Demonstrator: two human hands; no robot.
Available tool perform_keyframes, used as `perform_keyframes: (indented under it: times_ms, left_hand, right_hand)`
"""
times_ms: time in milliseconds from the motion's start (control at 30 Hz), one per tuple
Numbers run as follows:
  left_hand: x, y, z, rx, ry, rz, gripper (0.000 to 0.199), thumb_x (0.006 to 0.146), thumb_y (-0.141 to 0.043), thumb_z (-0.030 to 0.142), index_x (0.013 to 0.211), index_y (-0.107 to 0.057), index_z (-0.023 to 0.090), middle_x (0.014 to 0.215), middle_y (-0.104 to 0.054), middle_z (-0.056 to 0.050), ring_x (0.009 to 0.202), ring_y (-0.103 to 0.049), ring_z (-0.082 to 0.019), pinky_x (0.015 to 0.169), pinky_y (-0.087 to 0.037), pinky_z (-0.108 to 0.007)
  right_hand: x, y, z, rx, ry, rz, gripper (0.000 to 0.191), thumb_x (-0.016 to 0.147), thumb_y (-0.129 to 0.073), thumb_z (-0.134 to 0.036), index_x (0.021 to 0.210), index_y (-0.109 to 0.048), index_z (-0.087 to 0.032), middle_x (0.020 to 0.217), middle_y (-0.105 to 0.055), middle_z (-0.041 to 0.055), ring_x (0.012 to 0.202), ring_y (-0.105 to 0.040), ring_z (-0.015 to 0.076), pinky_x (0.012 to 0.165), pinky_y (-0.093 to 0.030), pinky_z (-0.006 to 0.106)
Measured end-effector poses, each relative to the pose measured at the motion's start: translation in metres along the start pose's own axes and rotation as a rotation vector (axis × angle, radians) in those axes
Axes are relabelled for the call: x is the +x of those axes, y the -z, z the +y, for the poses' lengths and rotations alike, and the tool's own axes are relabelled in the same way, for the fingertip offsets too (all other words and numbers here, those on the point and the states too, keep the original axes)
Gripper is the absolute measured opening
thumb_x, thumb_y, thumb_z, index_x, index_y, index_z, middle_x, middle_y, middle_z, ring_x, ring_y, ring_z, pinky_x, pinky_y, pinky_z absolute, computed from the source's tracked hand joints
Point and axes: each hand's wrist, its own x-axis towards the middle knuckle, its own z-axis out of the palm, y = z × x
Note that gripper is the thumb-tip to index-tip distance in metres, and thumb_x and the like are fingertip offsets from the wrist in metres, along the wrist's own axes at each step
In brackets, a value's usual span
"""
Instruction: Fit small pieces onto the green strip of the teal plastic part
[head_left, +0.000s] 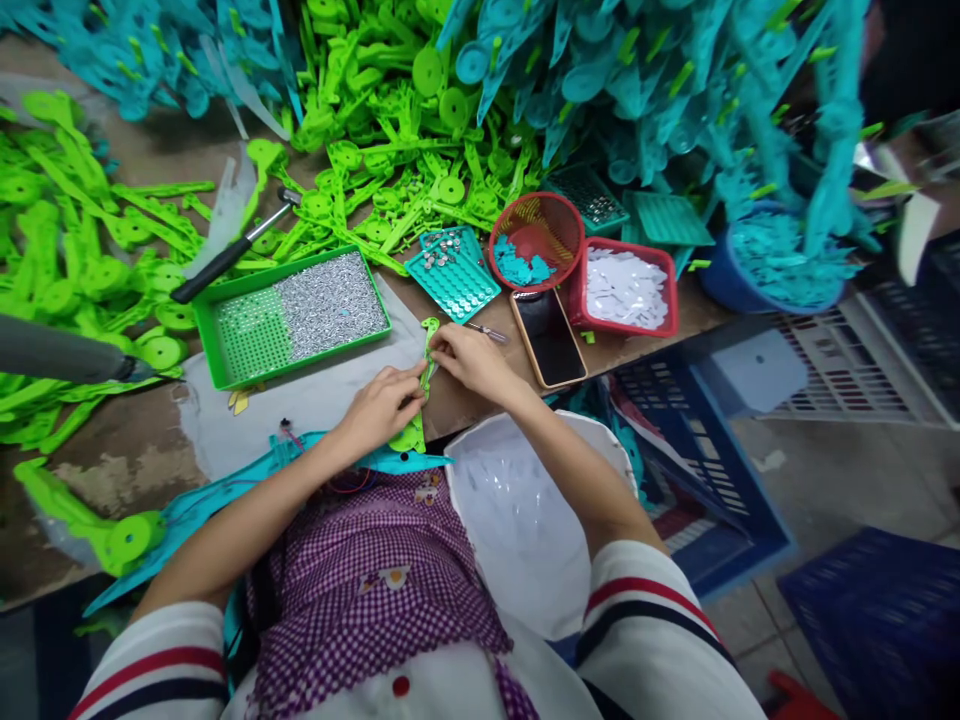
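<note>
1. Across the table (127, 420), lime-green parts (405, 130) sprawl in a pile.
2. Nearer sits a green tray (247, 335) of small metal pieces (330, 303).
3. One slim lime-green part (427, 378) lies between both hands.
4. The left hand (386, 400) has fingers against it; the right hand (472, 358) bunches fingertips together there; whether either clamps it, I cannot tell.

LIME-GREEN PLASTIC PART: CONDITION AND POSITION

The lime-green plastic part (411, 434) is a single elongated piece, narrow at the far end and broader at the near end. Small dark spots show on the near end. It is positioned lengthwise, running away from the wearer with a slight lean to the right, at the near edge of the bench (469, 398). Fingers (409, 386) partly cover the middle section; details there cannot be distinguished.
</note>
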Motion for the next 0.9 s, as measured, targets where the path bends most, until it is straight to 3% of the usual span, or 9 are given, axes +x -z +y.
perform_keyframes:
  times_ms: [133, 400, 567, 667, 800, 900]
  left_hand:
    - [0.000, 0.001, 0.001, 0.009, 0.006, 0.000, 0.010, 0.088, -0.057, 0.019, 0.080, -0.063, 0.022, 0.138, -0.059, -0.003, 0.098, -0.058, -0.022, 0.088, -0.049, -0.040]
    - [0.000, -0.002, 0.001, -0.015, 0.027, -0.004, 0.011, 0.088, -0.056, 0.019, 0.082, -0.065, 0.022, 0.137, -0.060, -0.004, 0.102, -0.059, -0.023, 0.091, -0.050, -0.042]
    - [0.000, 0.003, 0.001, -0.069, 0.024, 0.009, 0.010, 0.087, -0.058, 0.019, 0.080, -0.064, 0.022, 0.134, -0.062, -0.004, 0.104, -0.060, -0.023, 0.093, -0.049, -0.041]
    - [0.003, 0.011, 0.004, -0.134, 0.068, -0.008, 0.007, 0.087, -0.059, 0.021, 0.089, -0.066, 0.021, 0.121, -0.069, -0.006, 0.098, -0.065, -0.021, 0.090, -0.050, -0.038]
    - [0.021, 0.019, 0.011, -0.108, 0.181, 0.089, 0.019, 0.087, -0.061, 0.024, 0.105, -0.065, 0.018, 0.101, -0.073, -0.006, 0.083, -0.067, -0.020, 0.080, -0.052, -0.035]
    - [0.039, 0.020, 0.014, -0.062, 0.203, 0.103, 0.013, 0.083, -0.065, 0.023, 0.095, -0.067, 0.017, 0.089, -0.073, -0.005, 0.079, -0.067, -0.021, 0.076, -0.051, -0.035]
  right_hand:
    - [0.004, 0.003, -0.002, -0.029, 0.007, -0.053, 0.013, 0.090, -0.055, -0.016, 0.091, -0.068, -0.017, 0.093, -0.071, 0.0081, 0.086, -0.065, 0.0197, 0.075, -0.043, 0.029]
    - [0.011, 0.013, -0.018, -0.109, -0.217, -0.092, 0.011, 0.086, -0.060, -0.022, 0.093, -0.069, -0.022, 0.085, -0.073, 0.0033, 0.083, -0.066, 0.0222, 0.066, -0.040, 0.028]
    - [0.007, 0.004, -0.008, -0.019, -0.088, -0.039, 0.010, 0.088, -0.058, -0.019, 0.091, -0.068, -0.020, 0.089, -0.071, 0.0042, 0.079, -0.063, 0.0178, 0.069, -0.041, 0.027]
    - [0.005, -0.001, -0.002, 0.011, -0.067, -0.012, 0.011, 0.088, -0.057, -0.018, 0.091, -0.068, -0.019, 0.089, -0.069, 0.0051, 0.076, -0.061, 0.0170, 0.069, -0.042, 0.027]
    - [0.005, -0.002, 0.000, 0.045, -0.036, -0.006, 0.012, 0.089, -0.057, -0.018, 0.091, -0.069, -0.018, 0.088, -0.067, 0.0057, 0.080, -0.061, 0.0180, 0.073, -0.043, 0.029]
    - [0.000, -0.004, 0.005, 0.138, 0.010, 0.039, 0.012, 0.089, -0.057, -0.019, 0.092, -0.069, -0.018, 0.089, -0.066, 0.0057, 0.083, -0.061, 0.0178, 0.076, -0.045, 0.030]
